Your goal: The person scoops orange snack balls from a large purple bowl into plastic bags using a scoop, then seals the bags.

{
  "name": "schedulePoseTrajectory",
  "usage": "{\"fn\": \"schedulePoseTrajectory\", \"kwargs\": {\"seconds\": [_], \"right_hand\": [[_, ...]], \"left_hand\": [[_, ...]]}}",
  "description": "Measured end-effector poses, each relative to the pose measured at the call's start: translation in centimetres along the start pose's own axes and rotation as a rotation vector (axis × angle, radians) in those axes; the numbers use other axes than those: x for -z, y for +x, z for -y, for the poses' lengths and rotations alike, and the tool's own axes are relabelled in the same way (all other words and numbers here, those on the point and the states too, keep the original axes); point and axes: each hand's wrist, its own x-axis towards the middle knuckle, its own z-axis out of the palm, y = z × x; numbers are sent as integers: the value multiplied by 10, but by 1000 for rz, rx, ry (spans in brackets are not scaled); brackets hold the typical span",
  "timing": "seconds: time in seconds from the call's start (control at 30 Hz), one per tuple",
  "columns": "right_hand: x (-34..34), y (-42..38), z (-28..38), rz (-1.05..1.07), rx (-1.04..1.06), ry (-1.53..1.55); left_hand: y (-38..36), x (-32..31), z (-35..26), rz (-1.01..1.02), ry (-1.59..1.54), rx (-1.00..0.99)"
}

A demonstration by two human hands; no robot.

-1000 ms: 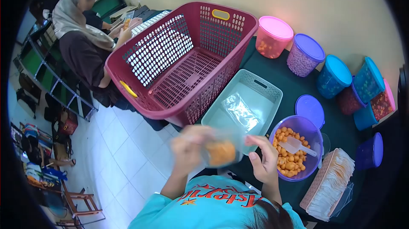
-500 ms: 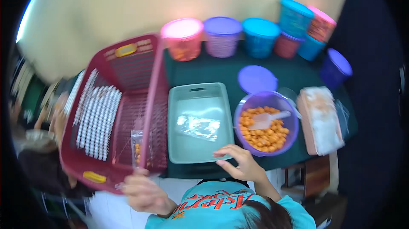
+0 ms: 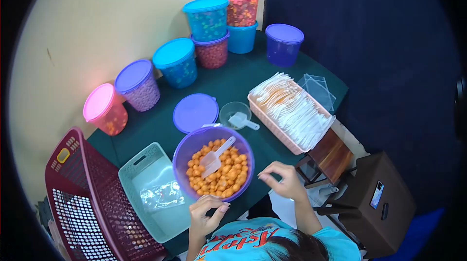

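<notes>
My left hand [image 3: 206,215] is by the front rim of the purple bucket [image 3: 179,150], thumb and fingers curved but apart, nothing visible in it. To the bucket's right, my right hand [image 3: 287,181] hovers over the table's front edge, also empty, with its fingers loosely bent and parted. Orange round snack balls [image 3: 226,176] fill part of the bucket, and a clear plastic scoop [image 3: 212,163] rests on them. Left of the bucket is a pale green tray [image 3: 141,164] with clear plastic bags [image 3: 163,195] lying in it.
A maroon basket [image 3: 92,173] stands at left. Behind the bucket are a purple lid [image 3: 196,113] and a small clear bowl [image 3: 226,110] with another scoop [image 3: 243,120]. A pink basket [image 3: 272,132] holds many white packets [image 3: 296,110]. Lidded tubs [image 3: 175,66] line the wall. A brown stool [image 3: 374,207] stands at right.
My view has swung to the right. My left hand has come from the maroon basket's edge to the bucket's front; my right hand has shifted from the green tray to right of the bucket.
</notes>
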Motion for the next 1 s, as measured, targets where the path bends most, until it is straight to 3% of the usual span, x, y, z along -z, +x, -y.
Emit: {"fn": "schedulePoseTrajectory", "kwargs": {"seconds": [0.17, 0.3, 0.4, 0.53, 1.0], "right_hand": [[77, 47, -57, -112, -173, -105], [134, 100, -119, 176, 16, -385], [164, 145, -160, 172, 105, -521], [171, 188, -203, 263, 325, -631], [148, 219, -234, 489, 333, -609]], "left_hand": [[44, -49, 1, -48, -127, 40], [76, -86, 5, -60, -147, 54], [95, -110, 11, -116, -141, 60], [110, -128, 19, -164, -77, 51], [119, -140, 16, -344, 65, 139]]}}
